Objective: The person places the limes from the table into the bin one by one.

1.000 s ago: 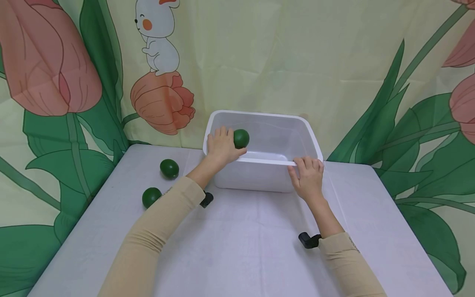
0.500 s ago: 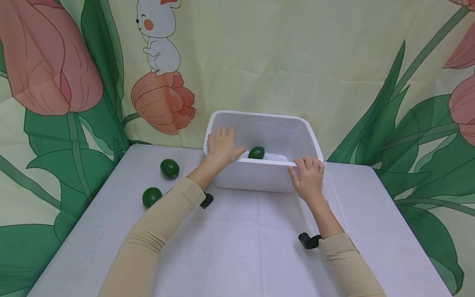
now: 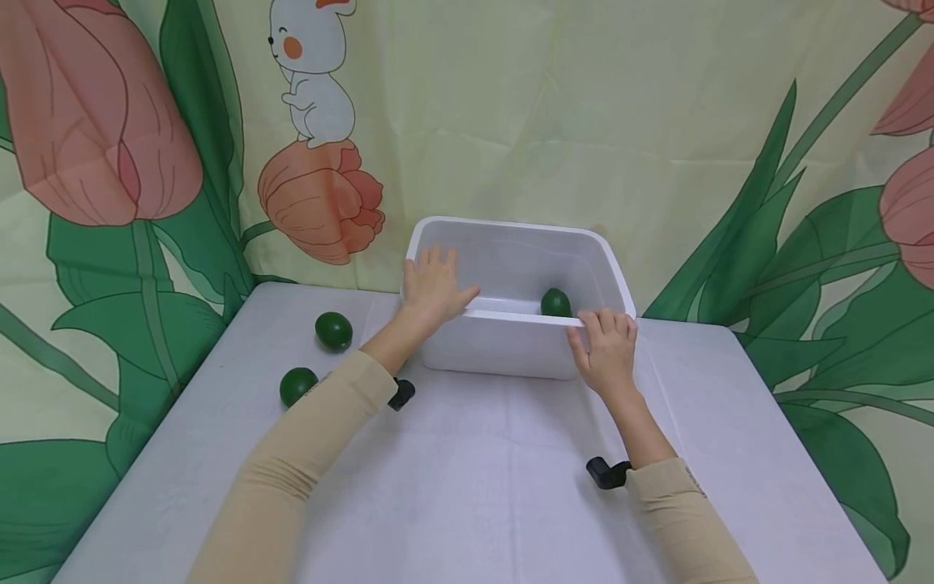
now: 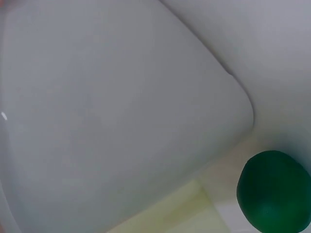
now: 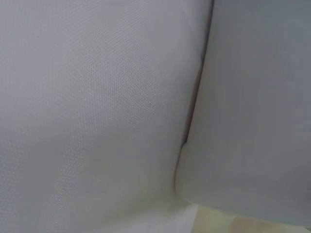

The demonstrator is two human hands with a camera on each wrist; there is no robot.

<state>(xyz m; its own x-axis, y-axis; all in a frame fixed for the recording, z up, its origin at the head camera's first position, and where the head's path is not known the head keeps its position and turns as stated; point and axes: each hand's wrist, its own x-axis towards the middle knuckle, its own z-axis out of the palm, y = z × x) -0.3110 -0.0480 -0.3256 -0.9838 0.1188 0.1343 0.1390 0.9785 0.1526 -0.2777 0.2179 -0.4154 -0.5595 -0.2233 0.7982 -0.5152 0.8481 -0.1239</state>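
Note:
A white plastic bin [image 3: 496, 349] stands at the back of the table. Inside it, near the right end, lies a smooth dark green avocado-like fruit [image 3: 556, 302]. My left hand [image 3: 434, 285] reaches over the bin's front left corner, fingers straight and spread, thumb out, holding nothing. With fingers hooked over the front rim and thumb outside, my right hand [image 3: 608, 349] grips the bin near its right corner. In the left wrist view, the bin's outer wall [image 4: 121, 107] fills most of the picture. The right wrist view shows the bin's wall [image 5: 252, 107] beside the tablecloth.
Two more green fruits, one farther back [image 3: 333, 332] and one nearer [image 3: 297, 387], lie on the white-covered table [image 3: 467, 487] left of the bin. Behind the table hangs a printed cloth [image 3: 496, 113]. Black devices sit at the left wrist [image 3: 401, 394] and right wrist [image 3: 607, 473].
My left hand has let go of a green fruit. It dropped into the bin and rolled right along the bottom. The right hand has stayed on the rim.

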